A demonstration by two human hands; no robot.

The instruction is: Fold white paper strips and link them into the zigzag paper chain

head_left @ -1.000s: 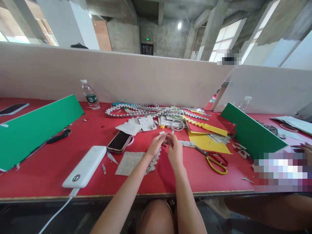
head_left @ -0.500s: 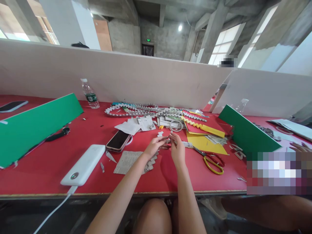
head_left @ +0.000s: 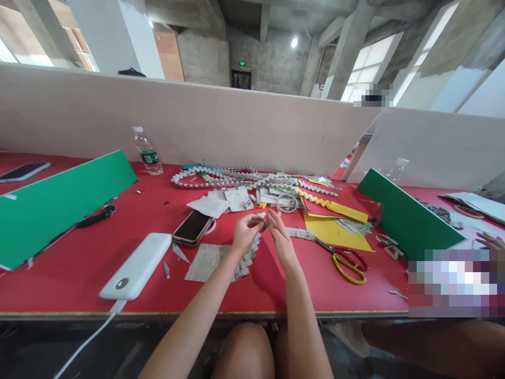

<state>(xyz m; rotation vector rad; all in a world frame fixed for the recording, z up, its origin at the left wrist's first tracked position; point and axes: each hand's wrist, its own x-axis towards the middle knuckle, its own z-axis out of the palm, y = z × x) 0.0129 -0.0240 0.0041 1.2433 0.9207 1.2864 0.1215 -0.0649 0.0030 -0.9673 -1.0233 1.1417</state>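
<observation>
My left hand [head_left: 245, 232] is closed in a pinch on a small folded paper piece [head_left: 265, 223], mostly covered by the fingers. Right against it is my right hand [head_left: 282, 243], its fingers stretched out and their tips beside the piece. Under my left forearm lies a sheet of printed paper [head_left: 207, 263], with a zigzag folded paper strip [head_left: 245, 264] along its right side. Just beyond my fingertips sits a white paper scrap [head_left: 261, 215]. A printed paper strip [head_left: 299, 232] extends to the right of my right hand, close to scissors [head_left: 349, 266] with red and yellow handles.
Long folded paper chains [head_left: 221, 181] lie at the back, beside a ring-shaped roll [head_left: 286, 203] and yellow paper [head_left: 343, 234]. On the left are a phone [head_left: 192, 226], a power bank [head_left: 136, 267] and a bottle [head_left: 148, 152]. Green dividers [head_left: 410, 210] flank the red table.
My left fingers have curled into a tighter pinch. My right fingers have straightened and turned to the left. The camera has shifted slightly.
</observation>
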